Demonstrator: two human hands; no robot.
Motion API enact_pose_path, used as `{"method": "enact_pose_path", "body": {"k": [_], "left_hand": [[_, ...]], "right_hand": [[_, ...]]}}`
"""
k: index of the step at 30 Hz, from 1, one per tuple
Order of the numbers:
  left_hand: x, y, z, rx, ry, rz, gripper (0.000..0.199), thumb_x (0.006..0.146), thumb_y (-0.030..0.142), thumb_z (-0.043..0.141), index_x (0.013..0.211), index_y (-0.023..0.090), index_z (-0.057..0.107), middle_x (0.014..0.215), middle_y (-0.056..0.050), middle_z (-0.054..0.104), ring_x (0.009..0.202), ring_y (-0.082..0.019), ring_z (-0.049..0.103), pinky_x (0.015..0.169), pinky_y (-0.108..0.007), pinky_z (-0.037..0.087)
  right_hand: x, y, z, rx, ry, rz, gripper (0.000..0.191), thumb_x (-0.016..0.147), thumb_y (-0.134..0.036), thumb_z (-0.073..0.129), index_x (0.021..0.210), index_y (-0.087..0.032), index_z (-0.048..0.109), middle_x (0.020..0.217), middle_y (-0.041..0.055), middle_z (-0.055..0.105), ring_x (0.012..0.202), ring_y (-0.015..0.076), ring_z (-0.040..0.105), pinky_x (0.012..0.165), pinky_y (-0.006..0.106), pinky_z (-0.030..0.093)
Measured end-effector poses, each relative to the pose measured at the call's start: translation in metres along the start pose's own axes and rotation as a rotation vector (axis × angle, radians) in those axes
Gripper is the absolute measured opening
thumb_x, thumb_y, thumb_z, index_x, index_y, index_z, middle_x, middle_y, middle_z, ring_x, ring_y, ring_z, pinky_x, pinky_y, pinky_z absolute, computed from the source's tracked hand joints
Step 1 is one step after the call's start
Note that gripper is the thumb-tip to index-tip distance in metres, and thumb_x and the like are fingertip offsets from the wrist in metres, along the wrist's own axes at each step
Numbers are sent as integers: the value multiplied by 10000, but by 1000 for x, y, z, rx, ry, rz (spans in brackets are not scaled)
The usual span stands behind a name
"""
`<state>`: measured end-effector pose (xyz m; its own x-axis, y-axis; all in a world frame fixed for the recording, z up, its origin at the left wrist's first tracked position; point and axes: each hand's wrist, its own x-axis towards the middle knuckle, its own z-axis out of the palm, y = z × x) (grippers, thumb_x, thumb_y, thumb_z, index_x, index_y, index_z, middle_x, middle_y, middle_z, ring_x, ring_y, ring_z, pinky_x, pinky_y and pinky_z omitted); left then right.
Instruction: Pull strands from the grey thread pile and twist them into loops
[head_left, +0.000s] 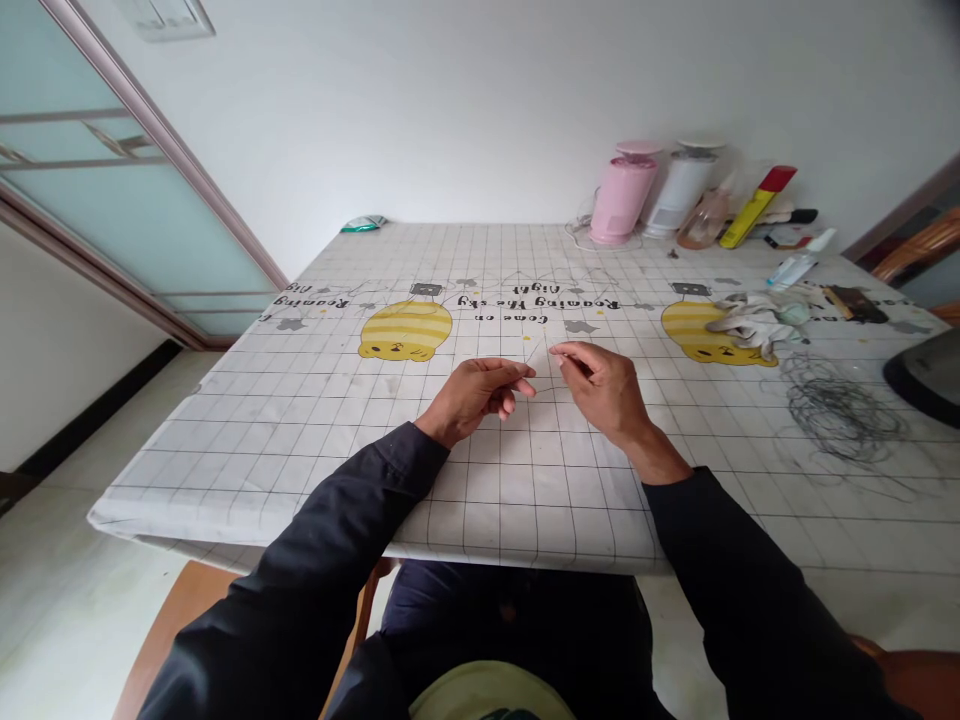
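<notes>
Above the middle of the table, my left hand [484, 392] pinches a thin, pale strand [535, 352] between thumb and forefinger, its other fingers loosely curled. A short gap to the right, my right hand [604, 385] is closed too, thumb and forefinger pressed together at the strand. The strand is so fine that I cannot tell whether it is thread or wire, and its ends are not clear. To the right of my hands lies a loose tangle of thin dark strands [844, 410] on the checked tablecloth [495, 480].
A crumpled pale cloth [761, 322] lies behind the tangle, near a clear bottle [801, 262]. Along the wall stand a pink device [622, 195], a white device [682, 190] and a yellow-red container [757, 208]. A green packet [364, 224] sits at the far left corner.
</notes>
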<state>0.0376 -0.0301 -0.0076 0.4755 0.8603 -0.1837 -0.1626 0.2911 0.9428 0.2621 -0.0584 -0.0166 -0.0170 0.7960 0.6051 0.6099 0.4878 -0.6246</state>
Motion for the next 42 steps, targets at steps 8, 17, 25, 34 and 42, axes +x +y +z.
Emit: {"method": "enact_pose_path", "body": {"k": [8,17,25,34,42], "left_hand": [[-3,3,2,2,27,16,230,982,346,855,1046,125,849,1062,-133,844,618,-89,669,516,-207,535],[-5,1,9,327,178,239,359,1001,365,830,1284,145,807,1066,-125,824,653,-131,704,503,-228,542],[-13,1,0,860,-38,675,255,999,376,839,1197,216,840,1336,-149,754,877,-176,736,753,-287,616],[-8,1,-4,1031,-82,663,301,1113,381,663,873,223,752,1064,-136,788,999,-244,755,986,-363,600],[-2,-11,-3,996,17,790,251,1114,337,686,933,199,792,1044,-127,820,921,-216,764,875,-332,592]], "right_hand": [[0,0,-5,14,-31,26,198,1061,-345,667,1065,-256,844,1005,62,866,836,247,788,788,419,648],[0,0,-3,18,-39,34,231,1084,-356,626,1087,-254,833,938,68,843,861,262,790,772,422,635],[1,6,-3,-22,15,44,252,1104,-396,624,1110,-249,828,929,65,841,780,241,767,761,405,612],[0,6,-1,-28,-9,-52,240,1118,-353,598,1135,-283,827,1110,75,873,996,288,828,890,466,670],[-1,6,-3,-48,17,-90,230,1124,-310,607,1172,-252,824,1103,81,874,962,263,834,873,425,681]]}}
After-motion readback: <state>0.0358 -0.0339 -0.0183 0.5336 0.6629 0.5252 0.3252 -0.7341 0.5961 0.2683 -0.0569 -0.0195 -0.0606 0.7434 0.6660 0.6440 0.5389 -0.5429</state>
